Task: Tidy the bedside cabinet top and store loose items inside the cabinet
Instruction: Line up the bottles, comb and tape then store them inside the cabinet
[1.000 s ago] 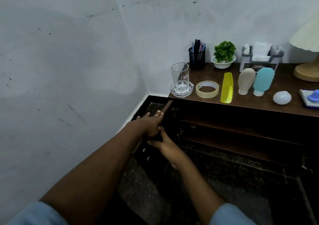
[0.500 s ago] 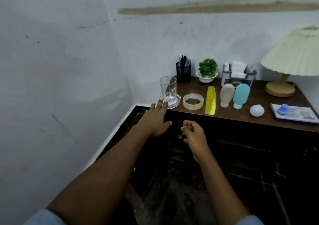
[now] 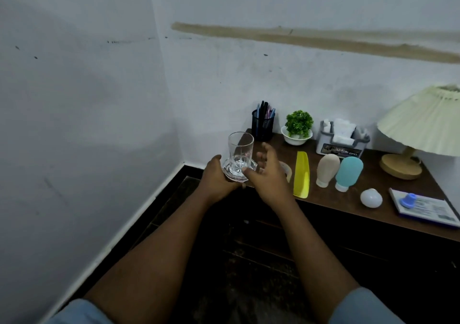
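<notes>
- white walls meet in a corner, and the back one bears a long brown streak.
- a dark wooden cabinet top runs along the back wall; below its front edge the cabinet is dark, and little shows inside.
- a clear glass stands upright on a cut-glass dish at the left front corner of the top.
- the left hand grips the dish from the left, thumb up by the rim and fingers curled under it; whether the dish is raised off the wood cannot be told.
- the right hand is at the right of the dish with fingers loose and spread, holding nothing; the thumb lies by the dish rim, contact unclear.
- a tape roll lies just behind the right hand, mostly hidden by it.
- a yellow comb lies beside the tape, pointing front to back.
- right of the comb, a beige bottle and a teal bottle stand cap-down, side by side.
- a white ball sits near the front edge, and right of it lies a booklet with a blue cap on it.
- along the wall stand a pen cup, a plant in a white bowl, a grey caddy and a lamp.
- light blue sleeves show at the bottom edge.
</notes>
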`<control>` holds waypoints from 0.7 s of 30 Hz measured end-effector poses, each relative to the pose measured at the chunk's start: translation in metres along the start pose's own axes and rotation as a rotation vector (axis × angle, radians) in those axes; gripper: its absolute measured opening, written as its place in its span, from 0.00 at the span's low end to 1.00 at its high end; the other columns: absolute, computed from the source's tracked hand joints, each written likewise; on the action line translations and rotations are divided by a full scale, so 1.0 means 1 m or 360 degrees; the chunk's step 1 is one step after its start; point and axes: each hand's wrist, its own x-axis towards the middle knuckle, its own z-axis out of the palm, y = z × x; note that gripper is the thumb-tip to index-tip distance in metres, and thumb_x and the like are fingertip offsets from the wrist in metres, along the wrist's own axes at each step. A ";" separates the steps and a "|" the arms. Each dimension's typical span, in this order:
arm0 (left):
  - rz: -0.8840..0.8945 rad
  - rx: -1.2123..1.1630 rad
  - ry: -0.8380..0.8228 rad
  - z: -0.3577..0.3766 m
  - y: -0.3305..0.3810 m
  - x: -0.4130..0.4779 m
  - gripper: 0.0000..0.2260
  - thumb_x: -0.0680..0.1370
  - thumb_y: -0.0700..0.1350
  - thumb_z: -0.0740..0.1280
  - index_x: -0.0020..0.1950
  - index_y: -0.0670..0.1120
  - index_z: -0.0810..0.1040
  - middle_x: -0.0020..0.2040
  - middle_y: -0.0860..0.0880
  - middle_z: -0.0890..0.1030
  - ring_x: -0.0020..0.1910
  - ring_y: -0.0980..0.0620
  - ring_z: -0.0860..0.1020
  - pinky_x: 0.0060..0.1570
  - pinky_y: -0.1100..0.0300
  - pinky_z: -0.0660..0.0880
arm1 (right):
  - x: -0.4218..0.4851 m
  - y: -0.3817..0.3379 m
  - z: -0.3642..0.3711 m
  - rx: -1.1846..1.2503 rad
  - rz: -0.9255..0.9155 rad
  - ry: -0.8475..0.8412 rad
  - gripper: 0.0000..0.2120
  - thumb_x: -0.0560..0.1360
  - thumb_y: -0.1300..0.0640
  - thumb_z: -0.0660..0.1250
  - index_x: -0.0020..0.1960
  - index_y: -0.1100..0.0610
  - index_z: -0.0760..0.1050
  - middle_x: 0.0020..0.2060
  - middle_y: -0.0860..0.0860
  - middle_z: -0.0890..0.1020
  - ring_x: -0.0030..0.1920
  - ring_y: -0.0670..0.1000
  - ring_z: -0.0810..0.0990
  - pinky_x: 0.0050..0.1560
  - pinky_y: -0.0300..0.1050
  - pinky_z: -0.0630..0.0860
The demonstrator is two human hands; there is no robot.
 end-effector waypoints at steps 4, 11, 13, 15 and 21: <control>0.0127 -0.0184 -0.0019 0.010 0.000 0.011 0.41 0.63 0.52 0.83 0.69 0.43 0.69 0.61 0.49 0.82 0.57 0.53 0.82 0.60 0.48 0.80 | 0.033 0.005 0.024 0.0058 -0.0089 -0.0050 0.40 0.69 0.58 0.79 0.73 0.47 0.61 0.60 0.38 0.76 0.55 0.30 0.78 0.49 0.24 0.73; 0.0318 -0.0018 0.0128 0.024 -0.007 0.025 0.28 0.66 0.51 0.80 0.62 0.43 0.76 0.56 0.44 0.82 0.55 0.45 0.82 0.57 0.45 0.79 | 0.062 0.018 0.042 0.0157 0.0116 0.0114 0.30 0.65 0.56 0.83 0.62 0.52 0.73 0.54 0.49 0.84 0.53 0.49 0.84 0.58 0.56 0.82; 0.0280 0.0067 0.0110 0.027 -0.011 0.029 0.35 0.65 0.54 0.82 0.66 0.42 0.74 0.59 0.43 0.81 0.59 0.43 0.80 0.60 0.45 0.77 | 0.063 0.013 0.039 0.0295 0.0132 0.0195 0.29 0.66 0.58 0.82 0.63 0.55 0.74 0.54 0.51 0.84 0.52 0.50 0.85 0.56 0.54 0.82; 0.0222 0.0105 0.0093 0.030 -0.013 0.031 0.45 0.61 0.56 0.84 0.71 0.41 0.70 0.65 0.43 0.78 0.64 0.43 0.77 0.66 0.45 0.74 | 0.061 0.003 0.031 0.0630 0.0183 0.0362 0.26 0.68 0.58 0.81 0.62 0.56 0.73 0.54 0.56 0.84 0.52 0.55 0.85 0.53 0.54 0.82; 0.0091 0.0321 0.0133 0.038 -0.010 0.034 0.58 0.63 0.62 0.82 0.82 0.40 0.55 0.77 0.41 0.65 0.77 0.42 0.62 0.76 0.49 0.61 | 0.020 -0.035 -0.030 0.1356 0.0289 0.0332 0.24 0.74 0.47 0.74 0.67 0.55 0.76 0.56 0.55 0.84 0.57 0.58 0.83 0.55 0.59 0.82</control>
